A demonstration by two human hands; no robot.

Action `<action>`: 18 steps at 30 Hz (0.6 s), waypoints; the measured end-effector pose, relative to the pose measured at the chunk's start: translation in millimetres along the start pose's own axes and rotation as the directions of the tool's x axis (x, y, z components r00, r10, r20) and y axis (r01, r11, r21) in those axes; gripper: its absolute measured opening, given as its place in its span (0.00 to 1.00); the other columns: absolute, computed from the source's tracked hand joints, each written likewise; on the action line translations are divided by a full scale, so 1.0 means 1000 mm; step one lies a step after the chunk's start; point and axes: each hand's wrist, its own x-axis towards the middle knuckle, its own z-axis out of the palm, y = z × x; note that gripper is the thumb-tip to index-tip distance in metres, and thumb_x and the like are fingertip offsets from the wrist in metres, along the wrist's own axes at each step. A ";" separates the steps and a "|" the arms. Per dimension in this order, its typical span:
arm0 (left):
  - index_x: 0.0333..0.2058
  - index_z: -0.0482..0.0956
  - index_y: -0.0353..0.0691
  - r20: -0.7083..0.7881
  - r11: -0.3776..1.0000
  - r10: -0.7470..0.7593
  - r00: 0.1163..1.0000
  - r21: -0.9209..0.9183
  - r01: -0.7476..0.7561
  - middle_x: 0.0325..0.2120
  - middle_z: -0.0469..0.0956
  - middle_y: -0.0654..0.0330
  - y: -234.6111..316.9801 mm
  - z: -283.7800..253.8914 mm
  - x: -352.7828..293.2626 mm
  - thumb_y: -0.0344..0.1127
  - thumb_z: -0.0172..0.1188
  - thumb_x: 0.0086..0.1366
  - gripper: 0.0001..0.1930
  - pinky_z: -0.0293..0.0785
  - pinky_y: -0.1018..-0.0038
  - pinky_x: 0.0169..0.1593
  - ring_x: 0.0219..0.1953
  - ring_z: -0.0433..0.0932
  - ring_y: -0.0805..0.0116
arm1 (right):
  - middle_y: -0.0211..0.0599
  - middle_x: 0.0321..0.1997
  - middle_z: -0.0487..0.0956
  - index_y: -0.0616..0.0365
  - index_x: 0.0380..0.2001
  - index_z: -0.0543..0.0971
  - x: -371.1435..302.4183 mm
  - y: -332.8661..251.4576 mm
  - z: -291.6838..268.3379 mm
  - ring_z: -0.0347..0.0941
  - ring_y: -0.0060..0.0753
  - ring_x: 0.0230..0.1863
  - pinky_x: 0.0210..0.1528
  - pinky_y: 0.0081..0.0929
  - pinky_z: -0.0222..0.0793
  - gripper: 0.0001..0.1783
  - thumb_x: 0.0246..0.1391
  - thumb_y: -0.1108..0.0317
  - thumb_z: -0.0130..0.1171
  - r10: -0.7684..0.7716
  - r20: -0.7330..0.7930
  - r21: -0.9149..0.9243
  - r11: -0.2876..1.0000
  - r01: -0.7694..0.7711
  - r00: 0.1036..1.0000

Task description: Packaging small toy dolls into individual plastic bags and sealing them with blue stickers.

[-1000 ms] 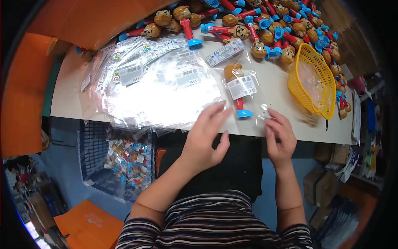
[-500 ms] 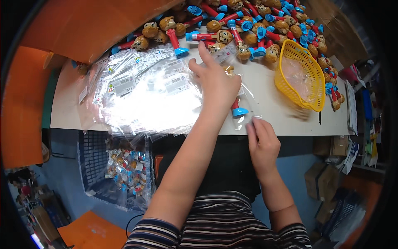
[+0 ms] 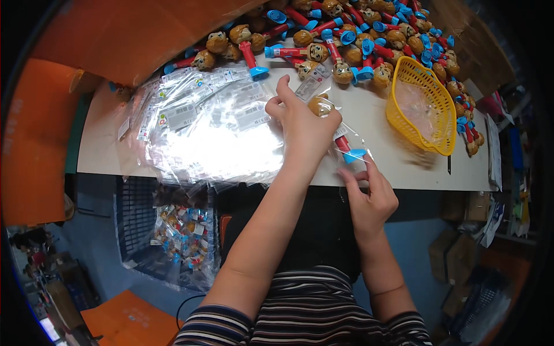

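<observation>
A toy dispenser figure (image 3: 343, 145) with a brown head, red stem and blue foot lies inside a clear plastic bag (image 3: 362, 143) with a printed label, near the table's front edge. My left hand (image 3: 306, 126) covers part of it, its thumb against the bag beside the figure. Two of its fingers stick out to the left, and the others are partly hidden. My right hand (image 3: 374, 199) pinches the bag's lower end just below the blue foot. Left of my hands spreads a shiny pile of clear labelled bags (image 3: 208, 132).
Many loose figures (image 3: 314, 52) are heaped along the table's far side. A yellow basket (image 3: 445, 130) holding clear pinkish material stands to the right. Below the table's front edge, at left, a blue crate (image 3: 128, 230) contains bagged figures (image 3: 182, 233). Orange panels (image 3: 32, 132) border the left.
My right hand has come up a little, its fingers now pinching the bag's lower end. The figure's blue foot has swung to the right, and the whole view has shifted slightly.
</observation>
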 end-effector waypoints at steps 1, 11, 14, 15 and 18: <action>0.65 0.43 0.36 0.000 1.000 -0.001 1.000 -0.002 0.001 0.56 0.46 0.34 0.000 0.000 -0.001 0.28 0.68 0.47 0.51 0.59 0.59 0.63 0.56 0.58 0.35 | 0.31 0.20 0.77 0.62 0.42 0.82 0.000 0.000 -0.001 0.74 0.31 0.22 0.24 0.27 0.67 0.22 0.40 0.70 0.75 -0.009 -0.015 -0.017 1.000 0.009 1.000; 0.65 0.46 0.39 -0.058 0.993 0.069 0.996 0.095 -0.064 0.56 0.49 0.36 -0.008 0.004 -0.004 0.35 0.68 0.47 0.50 0.66 0.64 0.58 0.53 0.65 0.42 | 0.28 0.16 0.73 0.62 0.43 0.83 0.002 0.004 0.000 0.68 0.30 0.16 0.21 0.28 0.63 0.23 0.40 0.70 0.75 -0.187 -0.021 -0.056 0.981 0.186 0.982; 0.65 0.46 0.39 -0.056 0.996 0.074 0.996 0.046 -0.071 0.57 0.49 0.38 -0.011 0.005 -0.005 0.37 0.69 0.47 0.51 0.67 0.64 0.56 0.52 0.65 0.45 | 0.28 0.15 0.72 0.62 0.42 0.83 0.002 0.003 0.000 0.68 0.30 0.15 0.21 0.28 0.64 0.21 0.41 0.70 0.74 -0.114 -0.027 -0.072 0.991 0.112 0.993; 0.65 0.45 0.39 -0.061 0.996 0.089 0.994 0.022 -0.088 0.57 0.48 0.39 -0.012 0.006 -0.006 0.38 0.70 0.48 0.51 0.68 0.64 0.56 0.52 0.64 0.47 | 0.29 0.14 0.73 0.62 0.41 0.83 0.000 0.006 0.000 0.69 0.30 0.15 0.21 0.28 0.64 0.20 0.42 0.70 0.73 -0.099 -0.008 -0.012 0.995 0.099 0.995; 0.66 0.45 0.39 -0.154 0.979 0.178 0.972 0.129 -0.159 0.57 0.48 0.42 -0.021 -0.001 -0.017 0.40 0.73 0.48 0.53 0.68 0.63 0.56 0.53 0.65 0.49 | 0.30 0.14 0.73 0.61 0.40 0.83 0.002 0.005 0.000 0.70 0.32 0.15 0.21 0.27 0.65 0.17 0.44 0.70 0.71 0.007 0.048 0.066 0.998 -0.010 0.999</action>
